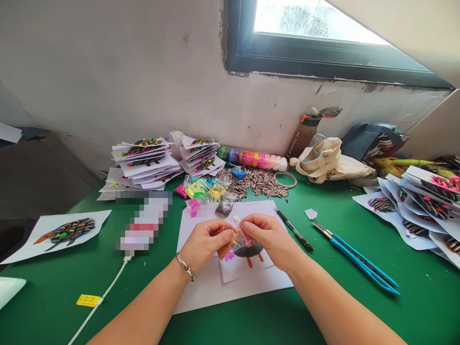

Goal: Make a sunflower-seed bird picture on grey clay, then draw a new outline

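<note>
Between my two hands is a small clear plastic bag (pixel 236 242) with orange clay in it. My left hand (pixel 208 239) pinches its left side, where the orange lump shows. The fingers of my right hand (pixel 264 235) are closed on the bag's right edge. Under my hands, a small white card (pixel 233 273) bears a dark oval body with orange legs and a pink piece at its left. This card lies on larger white sheets (pixel 194 292). Just beyond sit several bags of coloured clay, among them a pink one (pixel 194 207) and a black one (pixel 225 205).
Sunflower seeds (pixel 247 182) are heaped at the back beside a tape ring (pixel 285 179). A pen (pixel 294 230) and blue tweezers (pixel 362 263) with a knife-like tip lie right. Card stacks (pixel 147 163) stand back left, more cards (pixel 427 206) far right. A white cable (pixel 111 287) crosses the left.
</note>
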A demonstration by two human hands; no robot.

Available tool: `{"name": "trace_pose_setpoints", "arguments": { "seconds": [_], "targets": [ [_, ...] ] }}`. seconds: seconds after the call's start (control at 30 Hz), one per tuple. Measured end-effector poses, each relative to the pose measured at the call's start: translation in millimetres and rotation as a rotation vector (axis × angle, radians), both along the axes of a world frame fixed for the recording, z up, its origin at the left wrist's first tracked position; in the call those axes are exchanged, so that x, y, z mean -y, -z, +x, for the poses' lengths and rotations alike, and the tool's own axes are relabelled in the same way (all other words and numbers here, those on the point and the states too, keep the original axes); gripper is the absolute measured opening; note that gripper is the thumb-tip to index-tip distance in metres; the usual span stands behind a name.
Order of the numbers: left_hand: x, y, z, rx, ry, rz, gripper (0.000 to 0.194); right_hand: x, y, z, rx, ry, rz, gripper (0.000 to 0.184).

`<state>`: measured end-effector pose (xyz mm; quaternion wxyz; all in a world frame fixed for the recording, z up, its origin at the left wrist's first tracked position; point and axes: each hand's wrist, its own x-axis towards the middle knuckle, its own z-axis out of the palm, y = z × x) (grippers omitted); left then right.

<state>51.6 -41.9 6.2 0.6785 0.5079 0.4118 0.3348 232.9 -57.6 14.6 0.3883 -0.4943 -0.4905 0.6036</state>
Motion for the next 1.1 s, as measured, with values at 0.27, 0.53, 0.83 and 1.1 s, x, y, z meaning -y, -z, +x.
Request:
{"name": "trace_pose_setpoints", "arguments": {
  "seconds": [0.27, 0.53, 0.83, 1.1],
  "targets": [
    [-1, -1.6, 0, 0.013, -0.084, -0.055, 0.027, 2, -2.5, 3, -0.009, -0.026, 0.003, 0.033],
    [-1, 0.5, -1, -0.021, 0.013, -0.016, 0.031, 3, -5.8, 2, -0.024, -0.085, -0.002, 0.042],
    [1, -0.2, 0, -0.053, -0.007, -0.049, 0.032, 5, -2.0, 0, 0.051, -0.101, 0.039, 0.043],
    [0, -0.1, -4, 0.107, 0.109, -0.203, 0.037, 2, -2.3, 8, -0.089, -0.123, 0.015, 0.036]
  ]
}}
